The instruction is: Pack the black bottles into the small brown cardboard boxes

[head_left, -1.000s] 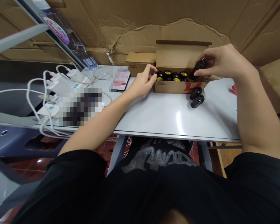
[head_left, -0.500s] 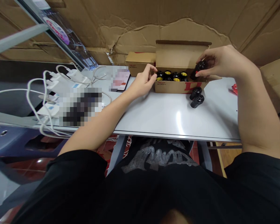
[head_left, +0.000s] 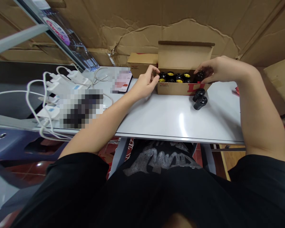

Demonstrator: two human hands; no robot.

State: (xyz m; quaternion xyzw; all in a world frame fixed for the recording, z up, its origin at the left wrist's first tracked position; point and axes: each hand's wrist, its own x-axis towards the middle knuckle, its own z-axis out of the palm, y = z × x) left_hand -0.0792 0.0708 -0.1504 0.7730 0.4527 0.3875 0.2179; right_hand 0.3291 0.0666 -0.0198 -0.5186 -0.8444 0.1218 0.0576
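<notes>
Right hand (head_left: 219,70) gripping black piece (head_left: 200,76), thumb and fingers clamping it; piece sitting between fingertips, at right end of open carton (head_left: 174,89). Left hand (head_left: 146,82) curling at carton's left edge, cannot tell whether pinching it. Two loose pieces (head_left: 200,103) resting on table (head_left: 154,118).

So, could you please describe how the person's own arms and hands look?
The left hand and right hand are both ungloved, and the forearms are bare, with no cables or bands visible. Plain black short sleeves cover the upper arms.
</notes>
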